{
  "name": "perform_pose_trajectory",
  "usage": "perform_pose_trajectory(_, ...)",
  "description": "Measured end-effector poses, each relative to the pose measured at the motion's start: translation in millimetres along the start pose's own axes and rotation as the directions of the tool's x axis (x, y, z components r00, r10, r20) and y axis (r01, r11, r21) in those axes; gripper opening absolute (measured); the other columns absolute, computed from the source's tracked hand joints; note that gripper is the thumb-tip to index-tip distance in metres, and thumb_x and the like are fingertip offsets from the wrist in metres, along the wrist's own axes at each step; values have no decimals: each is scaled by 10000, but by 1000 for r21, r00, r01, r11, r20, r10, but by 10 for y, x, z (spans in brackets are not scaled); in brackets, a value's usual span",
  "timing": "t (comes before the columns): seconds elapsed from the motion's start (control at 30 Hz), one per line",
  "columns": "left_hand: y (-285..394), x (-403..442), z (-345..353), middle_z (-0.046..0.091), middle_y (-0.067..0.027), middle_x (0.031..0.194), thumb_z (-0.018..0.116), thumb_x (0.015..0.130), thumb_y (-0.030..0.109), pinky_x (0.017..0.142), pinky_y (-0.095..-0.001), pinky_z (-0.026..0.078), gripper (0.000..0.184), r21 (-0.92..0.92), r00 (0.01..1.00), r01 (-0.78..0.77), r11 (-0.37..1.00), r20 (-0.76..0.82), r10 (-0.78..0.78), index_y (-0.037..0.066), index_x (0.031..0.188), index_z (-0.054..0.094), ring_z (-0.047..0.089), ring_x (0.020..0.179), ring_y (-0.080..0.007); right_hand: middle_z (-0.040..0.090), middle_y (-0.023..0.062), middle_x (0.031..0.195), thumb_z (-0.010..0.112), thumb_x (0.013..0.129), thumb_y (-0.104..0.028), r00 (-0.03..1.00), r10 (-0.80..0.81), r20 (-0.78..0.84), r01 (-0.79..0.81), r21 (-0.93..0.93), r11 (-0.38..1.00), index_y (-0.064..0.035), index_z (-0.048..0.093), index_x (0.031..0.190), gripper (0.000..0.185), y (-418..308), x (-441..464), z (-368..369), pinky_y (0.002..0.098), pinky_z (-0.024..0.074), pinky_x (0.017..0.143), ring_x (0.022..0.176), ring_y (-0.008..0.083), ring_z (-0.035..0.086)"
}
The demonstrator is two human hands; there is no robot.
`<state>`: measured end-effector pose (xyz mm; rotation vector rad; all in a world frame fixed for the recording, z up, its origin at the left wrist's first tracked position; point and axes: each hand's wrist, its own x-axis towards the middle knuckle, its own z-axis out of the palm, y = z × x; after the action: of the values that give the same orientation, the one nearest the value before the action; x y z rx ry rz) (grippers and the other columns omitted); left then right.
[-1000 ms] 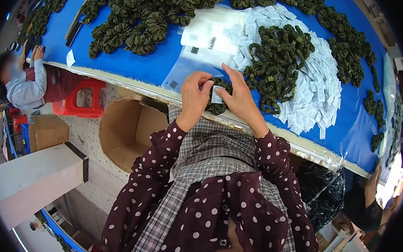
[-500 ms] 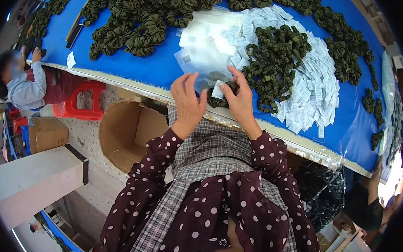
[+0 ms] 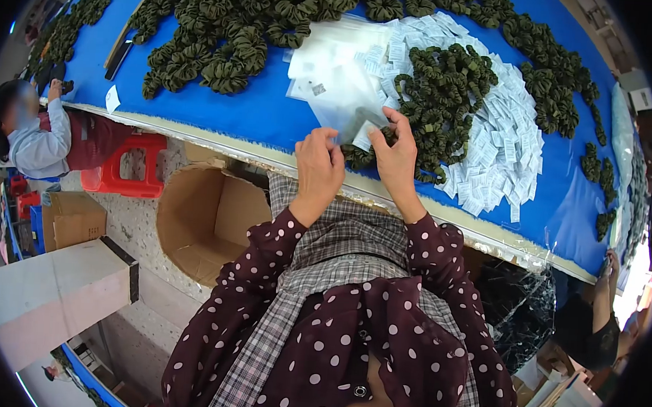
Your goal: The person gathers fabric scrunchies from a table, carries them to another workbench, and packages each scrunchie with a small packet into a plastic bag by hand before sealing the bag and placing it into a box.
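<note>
My right hand [image 3: 396, 152] pinches a dark green scrunchie [image 3: 358, 158] with a small white label [image 3: 364, 136] on it, near the table's front edge. Close to its left, my left hand [image 3: 319, 164] has its fingertips together at the near edge of a clear plastic bag [image 3: 347, 109], which reaches over part of the scrunchie and label. Beyond the hands, a stack of clear bags [image 3: 312, 62] lies on the blue table. A heap of green scrunchies [image 3: 441, 98] rests on a wide pile of white labels [image 3: 511, 133] to the right.
More scrunchies [image 3: 234, 56] cover the table's far side. A black-handled tool [image 3: 117, 59] lies at the left. Below the blue table [image 3: 197, 117] stand an open cardboard box [image 3: 209, 222] and a red stool [image 3: 130, 168]. A person [image 3: 39, 130] works at the far left; another person's arm [image 3: 602, 302] shows at the right.
My left hand went left to the bags, then returned toward my right hand. A clear bag has come from the stack to the scrunchie and label.
</note>
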<state>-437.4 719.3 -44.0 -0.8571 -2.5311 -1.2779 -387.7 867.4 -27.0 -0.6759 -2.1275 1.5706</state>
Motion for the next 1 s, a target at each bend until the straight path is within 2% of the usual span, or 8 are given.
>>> perform_pose_trajectory(0.03, 50, -16, -10, 562, -86, 868, 597, 822, -36, 815, -379, 421, 415, -3, 1000, 0, 1000, 3, 0, 36, 1226, 531, 545, 806, -259, 604, 89, 1091, 689, 939, -85, 1000, 2, -2, -2, -2, 1000, -10, 561, 1373, 459, -17, 8, -5, 258, 467, 803, 905, 137, 532)
perform_pose_trajectory(0.17, 257, -48, -84, 501, -66, 770, 557, 824, -71, 687, -356, 442, 409, -108, 990, 140, 984, 20, -138, 15, 1221, 509, 503, 667, -228, 620, 120, 1052, 697, 941, -110, 981, 194, 6, -193, -42, 980, 1, 530, 1392, 493, -105, 103, 42, 274, 481, 785, 893, 161, 550)
perform_pose_trajectory(0.2, 269, -12, -125, 501, -66, 770, 557, 824, -71, 687, -356, 442, 409, -106, 990, 139, 985, 18, -138, 15, 1221, 509, 503, 667, -228, 620, 120, 1052, 697, 941, -110, 981, 193, 7, -192, -40, 981, 1, 530, 1392, 493, -124, 96, 32, 274, 481, 785, 893, 161, 550)
perform_pose_trajectory(0.33, 250, 171, -256, 491, -61, 758, 543, 830, -76, 589, -352, 429, 394, -224, 976, 217, 950, 21, -218, 5, 1213, 500, 474, 623, -197, 626, 135, 1005, 712, 940, -138, 979, 95, 180, -129, 191, 973, 11, 495, 1401, 531, -151, 15, -162, 273, 487, 765, 863, 171, 568)
perform_pose_trajectory(0.5, 209, 156, -215, 479, -28, 729, 553, 853, -60, 547, -292, 408, 386, -257, 972, 233, 938, 60, -225, 19, 1228, 509, 451, 586, -134, 628, 151, 995, 744, 925, -184, 943, 207, 260, -226, 48, 973, 19, 476, 1402, 583, -153, 3, -259, 263, 490, 746, 834, 168, 579)
perform_pose_trajectory(0.67, 243, 61, -191, 485, -28, 735, 553, 858, -61, 539, -280, 416, 389, -299, 929, 366, 881, 175, -326, 27, 1234, 507, 456, 578, -128, 633, 133, 952, 782, 903, -228, 951, 295, 94, -293, -29, 956, 25, 486, 1377, 614, -6, 18, -93, 251, 484, 694, 783, 153, 577)
perform_pose_trajectory(0.87, 260, 37, -182, 487, -26, 739, 541, 865, -67, 540, -262, 447, 386, -315, 914, 400, 860, 200, -352, 36, 1235, 507, 467, 579, -121, 621, 103, 887, 789, 900, -260, 957, 273, 96, -275, 15, 961, 20, 495, 1366, 618, -56, 67, -86, 249, 467, 647, 744, 140, 557)
perform_pose_trajectory(1.0, 346, 70, -230, 488, -28, 745, 528, 873, -73, 573, -263, 520, 385, -334, 897, 428, 839, 266, -352, 38, 1241, 505, 492, 595, -121, 609, 91, 856, 788, 905, -287, 968, 247, 53, -238, -133, 962, 21, 495, 1362, 624, -179, 76, -95, 244, 458, 644, 733, 137, 551)
